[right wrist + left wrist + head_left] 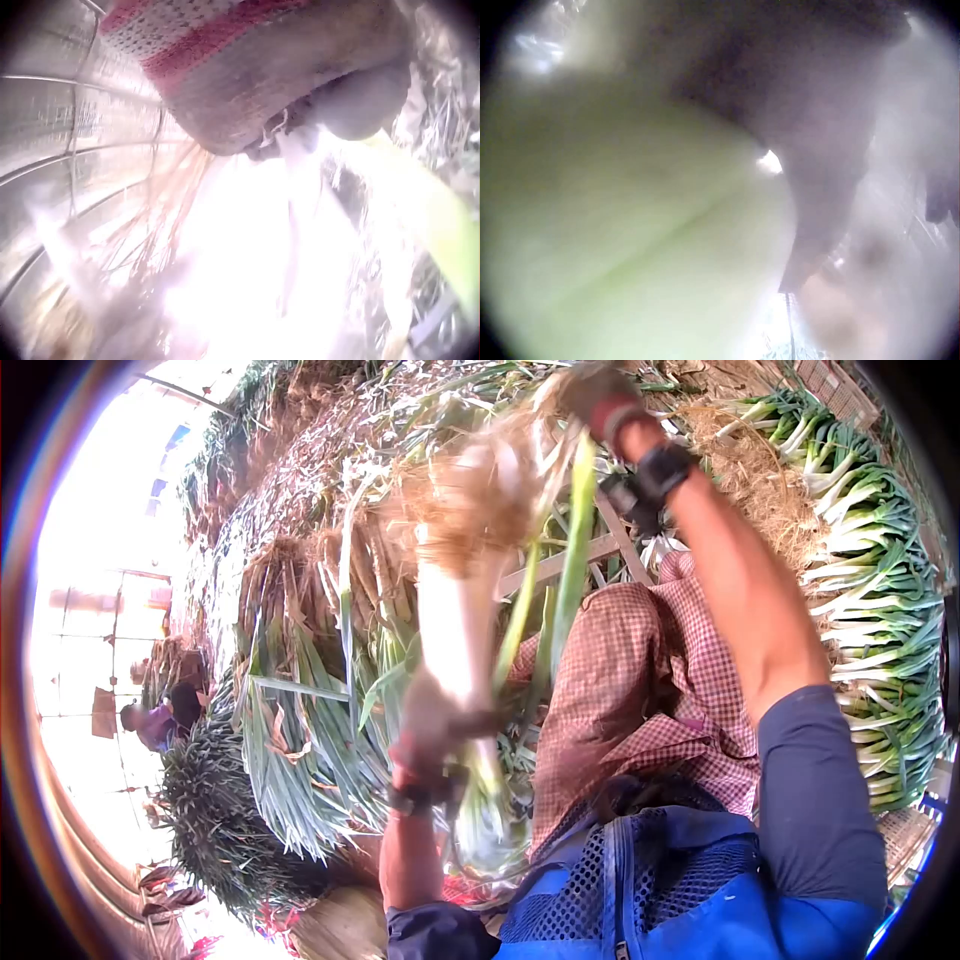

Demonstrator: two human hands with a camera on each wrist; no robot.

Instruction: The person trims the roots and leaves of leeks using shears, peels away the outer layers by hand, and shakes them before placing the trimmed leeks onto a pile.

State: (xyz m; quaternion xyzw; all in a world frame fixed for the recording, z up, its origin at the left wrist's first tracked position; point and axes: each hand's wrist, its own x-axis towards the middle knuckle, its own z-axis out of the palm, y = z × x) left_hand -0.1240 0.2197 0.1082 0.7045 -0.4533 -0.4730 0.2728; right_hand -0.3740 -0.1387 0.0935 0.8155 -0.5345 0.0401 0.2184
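Observation:
Gloved and blurred, my left hand (pixel 435 725) grips white leek stalks (pixel 450 630), their brown roots (pixel 450 520) pointing up and away in the head view. Pale green stalk (pixel 637 240) fills much of the left wrist view beside the dark glove (pixel 802 112). My right hand (pixel 600 402), in a grey and red glove, is raised at the top of the head view, its fingers curled round stripped yellow-green leaves (pixel 575 520). The right wrist view shows the curled glove (pixel 277 75) with a leaf (pixel 442 217) hanging from it; glare hides part of that view.
Untrimmed leeks (pixel 300 730) lie heaped on the left under dry debris. A long row of cleaned leeks (pixel 860 580) curves down the right side. Loose roots (pixel 760 490) cover the ground near it. Another person (pixel 155 725) is at the far left.

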